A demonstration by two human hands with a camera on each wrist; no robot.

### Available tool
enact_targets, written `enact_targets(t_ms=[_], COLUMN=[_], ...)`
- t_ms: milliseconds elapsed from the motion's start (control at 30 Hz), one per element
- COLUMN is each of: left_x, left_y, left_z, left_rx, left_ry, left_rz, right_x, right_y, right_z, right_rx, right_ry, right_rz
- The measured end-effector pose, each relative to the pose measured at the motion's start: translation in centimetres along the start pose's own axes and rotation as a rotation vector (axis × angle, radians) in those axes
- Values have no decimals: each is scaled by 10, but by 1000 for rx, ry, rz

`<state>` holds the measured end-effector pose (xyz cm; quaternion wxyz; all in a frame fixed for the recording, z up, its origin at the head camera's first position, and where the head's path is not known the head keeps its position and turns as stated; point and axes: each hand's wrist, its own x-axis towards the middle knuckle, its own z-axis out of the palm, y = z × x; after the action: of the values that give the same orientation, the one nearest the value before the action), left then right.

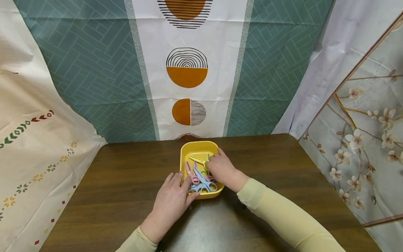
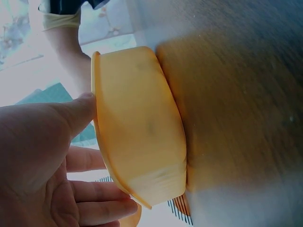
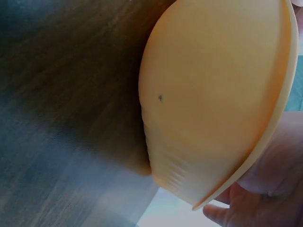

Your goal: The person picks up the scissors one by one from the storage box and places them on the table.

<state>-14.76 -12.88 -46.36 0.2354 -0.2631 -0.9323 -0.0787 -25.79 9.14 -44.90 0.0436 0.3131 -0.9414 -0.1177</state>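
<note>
A yellow plastic tray [image 1: 199, 143] stands on the table, holding several pairs of children's scissors. Among them are yellow scissors [image 1: 196, 159], pink scissors [image 1: 188, 169] and blue scissors [image 1: 199, 175], lying overlapped. My left hand [image 1: 171, 197] rests at the tray's near left corner, its thumb on the near rim. In the left wrist view, the fairly straight fingers [image 2: 97, 191] touch the rim. Over the right wall, my right hand [image 1: 221, 168] reaches in among the scissors, fingers bent. Its grip is hidden; in the right wrist view the tray wall [image 3: 213, 94] covers the contents.
The brown wooden table [image 1: 135, 175] spreads around the tray. A patterned cloth [image 1: 189, 119] hangs behind its far edge. A cream cloth [image 1: 41, 150] lines the left side, and a flowered cloth [image 1: 362, 157] the right.
</note>
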Motion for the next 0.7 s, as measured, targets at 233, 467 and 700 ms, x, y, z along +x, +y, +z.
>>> enact_targets(t_ms=[233,467,700], left_x=[0,0,-1], left_y=[1,2,4], left_z=[0,0,3], left_rx=[19,31,36], left_ry=[-3,15,55], left_rz=[3,17,33], right_x=[-1,1,-1], right_y=[0,5,7], right_z=[0,4,3], right_rx=[34,39,150], right_ry=[24,58,126], right_rz=[-54,-172,-194])
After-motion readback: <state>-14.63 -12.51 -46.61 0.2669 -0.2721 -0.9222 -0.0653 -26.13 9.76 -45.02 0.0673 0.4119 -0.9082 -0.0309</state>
